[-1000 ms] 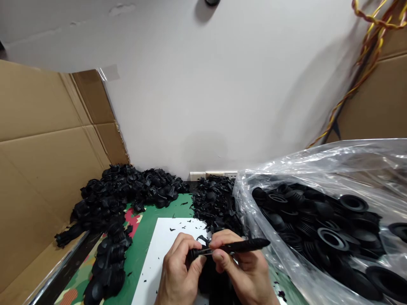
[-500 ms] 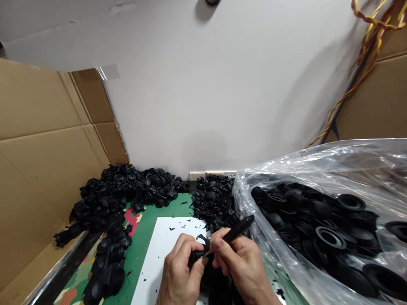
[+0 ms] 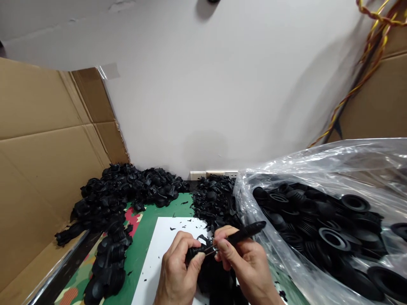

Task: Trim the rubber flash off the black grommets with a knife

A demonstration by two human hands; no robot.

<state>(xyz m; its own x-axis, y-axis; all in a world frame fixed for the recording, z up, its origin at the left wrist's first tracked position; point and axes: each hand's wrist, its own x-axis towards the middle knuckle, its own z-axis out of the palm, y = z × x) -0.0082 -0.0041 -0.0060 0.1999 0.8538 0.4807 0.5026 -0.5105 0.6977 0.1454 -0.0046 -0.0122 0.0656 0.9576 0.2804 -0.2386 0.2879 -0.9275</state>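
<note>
My left hand (image 3: 176, 273) pinches a small black ribbed rubber part (image 3: 194, 251) over a white sheet (image 3: 162, 248) at the bottom centre. My right hand (image 3: 246, 264) grips a black-handled knife (image 3: 243, 232), handle pointing up and right, its thin metal blade touching the rubber part. More black rubber lies under my hands, partly hidden by them. Small black trimmings are scattered on the white sheet.
A clear plastic bag (image 3: 321, 169) full of black rubber bellows (image 3: 330, 237) fills the right. A heap of black parts (image 3: 117, 195) lies at left on a green camouflage mat (image 3: 143, 237), with a scrap pile (image 3: 214, 203) by the wall. Cardboard (image 3: 41, 156) stands at left; twisted wires (image 3: 369, 55) hang at upper right.
The knife handle swung from nearly level to steeply raised, then back down to a shallow tilt, while the blade stayed on the rubber part. My left hand kept its pinch.
</note>
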